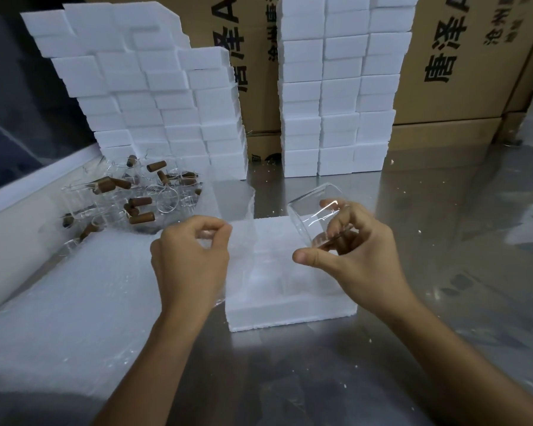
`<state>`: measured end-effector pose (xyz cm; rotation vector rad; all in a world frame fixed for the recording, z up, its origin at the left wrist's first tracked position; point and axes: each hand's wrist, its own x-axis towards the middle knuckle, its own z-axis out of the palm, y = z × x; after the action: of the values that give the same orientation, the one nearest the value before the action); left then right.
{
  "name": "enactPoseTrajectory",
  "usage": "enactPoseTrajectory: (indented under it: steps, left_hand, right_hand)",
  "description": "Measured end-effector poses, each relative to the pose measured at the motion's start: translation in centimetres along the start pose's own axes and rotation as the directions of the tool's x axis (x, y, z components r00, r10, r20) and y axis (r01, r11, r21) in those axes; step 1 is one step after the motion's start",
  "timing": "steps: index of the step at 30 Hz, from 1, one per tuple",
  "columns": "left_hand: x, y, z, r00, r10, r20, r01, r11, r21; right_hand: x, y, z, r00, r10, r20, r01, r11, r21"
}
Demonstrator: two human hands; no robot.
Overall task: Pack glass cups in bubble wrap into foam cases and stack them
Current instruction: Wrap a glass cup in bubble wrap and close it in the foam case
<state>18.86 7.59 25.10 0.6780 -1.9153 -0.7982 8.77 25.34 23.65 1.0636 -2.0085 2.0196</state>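
Across the whole lower part of the frame a shiny metal bench is seen, scattered with small white crumbs. Along the top of the frame, brown cardboard boxes printed with black characters are stacked behind everything else. Before them, at upper left and upper centre, two walls of white foam cases are piled on the bench, the left one stepped and uneven, the right one straight. At lower left a broad sheet of bubble wrap is spread over the bench, beside a white roll lying at the left edge. At centre a single open foam case is set flat on the bench, just beside the sheet's right edge. At middle left a heap of glass cups with brown handles is gathered at the foot of the left foam wall. Above the open case a glass cup is held tilted by the right hand, its base pinched between thumb and curled fingers. A raised edge of the bubble wrap is pinched by the left hand, whose fingers are curled together over the case's left side.
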Motion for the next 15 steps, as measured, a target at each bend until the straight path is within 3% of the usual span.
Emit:
enactPoseTrajectory:
  steps: [4,8,12,15]
  left_hand:
    - [0.2,-0.2,0.0,0.994,-0.075,0.082,0.074,0.997,0.024]
    - [-0.3,0.4,0.2,0.989,0.062,0.131,-0.070,0.996,0.055]
    - [-1.3,0.9,0.4,0.949,0.274,0.159,-0.292,0.951,0.106]
    - [-1.9,1.1,0.8,0.898,0.395,0.192,-0.426,0.890,0.163]
  right_hand:
    - [0.2,-0.6,0.1,0.998,0.058,0.017,-0.059,0.992,0.110]
    - [0.8,-2.5,0.5,0.976,0.189,0.108,-0.214,0.922,0.323]
    - [1.6,-5.9,1.9,0.905,0.158,0.395,-0.396,0.652,0.646]
    - [1.6,-7.9,3.6,0.874,0.145,0.464,-0.467,0.514,0.719]
